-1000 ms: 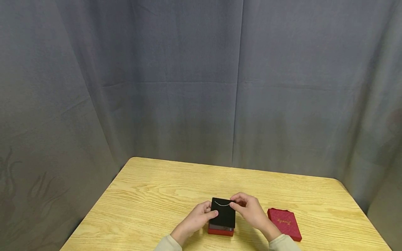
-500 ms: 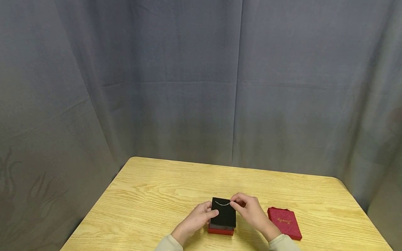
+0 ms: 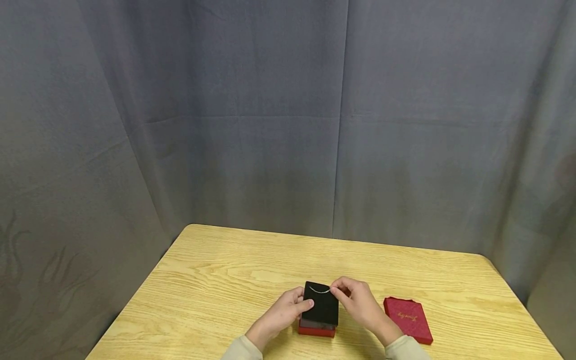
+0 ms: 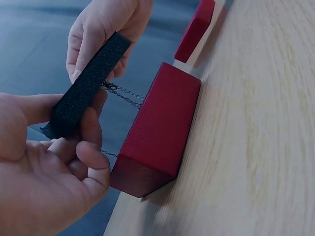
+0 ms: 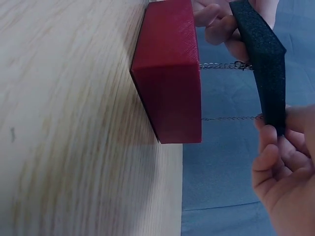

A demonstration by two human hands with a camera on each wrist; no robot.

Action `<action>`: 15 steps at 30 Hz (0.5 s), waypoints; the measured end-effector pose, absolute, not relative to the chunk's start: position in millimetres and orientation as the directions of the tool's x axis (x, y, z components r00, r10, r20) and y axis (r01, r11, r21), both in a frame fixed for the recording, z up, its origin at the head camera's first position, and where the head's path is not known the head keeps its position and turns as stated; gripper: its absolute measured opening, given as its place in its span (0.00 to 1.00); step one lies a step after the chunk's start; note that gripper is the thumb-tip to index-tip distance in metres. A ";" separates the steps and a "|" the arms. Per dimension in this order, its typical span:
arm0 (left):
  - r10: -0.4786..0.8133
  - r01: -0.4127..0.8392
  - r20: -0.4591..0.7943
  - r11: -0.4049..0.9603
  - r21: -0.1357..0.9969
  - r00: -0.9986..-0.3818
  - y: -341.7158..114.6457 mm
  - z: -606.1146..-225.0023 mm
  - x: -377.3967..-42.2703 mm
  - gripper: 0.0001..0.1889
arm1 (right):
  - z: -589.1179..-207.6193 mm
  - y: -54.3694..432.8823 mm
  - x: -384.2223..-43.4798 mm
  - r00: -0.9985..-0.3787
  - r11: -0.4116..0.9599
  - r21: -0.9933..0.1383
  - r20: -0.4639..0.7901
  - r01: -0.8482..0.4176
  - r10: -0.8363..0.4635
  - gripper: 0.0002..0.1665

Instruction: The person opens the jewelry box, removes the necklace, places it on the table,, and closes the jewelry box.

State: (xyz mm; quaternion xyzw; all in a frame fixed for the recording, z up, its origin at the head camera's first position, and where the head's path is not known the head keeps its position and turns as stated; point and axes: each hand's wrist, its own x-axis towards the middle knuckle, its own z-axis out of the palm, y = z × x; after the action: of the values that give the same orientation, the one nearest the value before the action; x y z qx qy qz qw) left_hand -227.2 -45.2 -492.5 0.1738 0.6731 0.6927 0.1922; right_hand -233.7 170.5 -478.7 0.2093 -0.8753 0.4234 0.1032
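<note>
A black foam jewelry pad [image 3: 321, 311] is held tilted just above an open red box [image 3: 316, 332]. Across its upper face curves a silver necklace chain [image 3: 320, 291]; strands of chain [image 5: 224, 66] run from the pad's underside into the box. My left hand [image 3: 286, 310] grips the pad's left edge, thumb on top and fingers beneath. At the upper right corner, my right hand [image 3: 358, 301] pinches the pad, where the chain meets the edge. In the left wrist view, the foam pad [image 4: 88, 91] shows edge-on. The inside of the box is hidden.
The dark red lid [image 3: 408, 320], with gold "Jewelry" lettering, lies on the wooden table [image 3: 234, 270] to the right of my right hand. Grey curtains [image 3: 270, 125] hang behind the table and at both sides.
The pad has risen very slightly and its far edge now bows a little. Both hands keep their hold in nearly the same place; the box and lid stay put.
</note>
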 end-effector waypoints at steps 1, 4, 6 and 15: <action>0.500 -0.033 -0.019 -0.019 0.999 -0.866 -45.1 -492.6 -227.1 0.12 | -478.9 170.5 -233.7 -0.893 0.555 -0.700 0.353 -0.449 -0.278 0.05; 0.499 -0.034 -0.021 -0.018 0.999 -0.867 -45.0 -492.7 -226.7 0.13 | -479.1 170.5 -233.5 -0.902 0.561 -0.707 0.336 -0.432 -0.271 0.04; 0.496 -0.034 -0.022 -0.016 0.999 -0.868 -45.0 -493.0 -226.4 0.12 | -478.8 170.6 -233.2 -0.906 0.562 -0.711 0.330 -0.423 -0.265 0.04; 0.501 -0.035 -0.019 -0.021 0.999 -0.865 -46.3 -496.0 -226.8 0.13 | -478.0 170.1 -232.8 -0.920 0.565 -0.727 0.327 -0.390 -0.215 0.06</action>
State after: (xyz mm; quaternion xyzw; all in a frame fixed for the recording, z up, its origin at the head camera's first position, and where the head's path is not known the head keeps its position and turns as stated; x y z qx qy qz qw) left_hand -226.8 -46.3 -496.0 0.1735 0.6723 0.6933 0.1932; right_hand -232.8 170.1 -478.0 0.1723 -0.8789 0.4332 0.1012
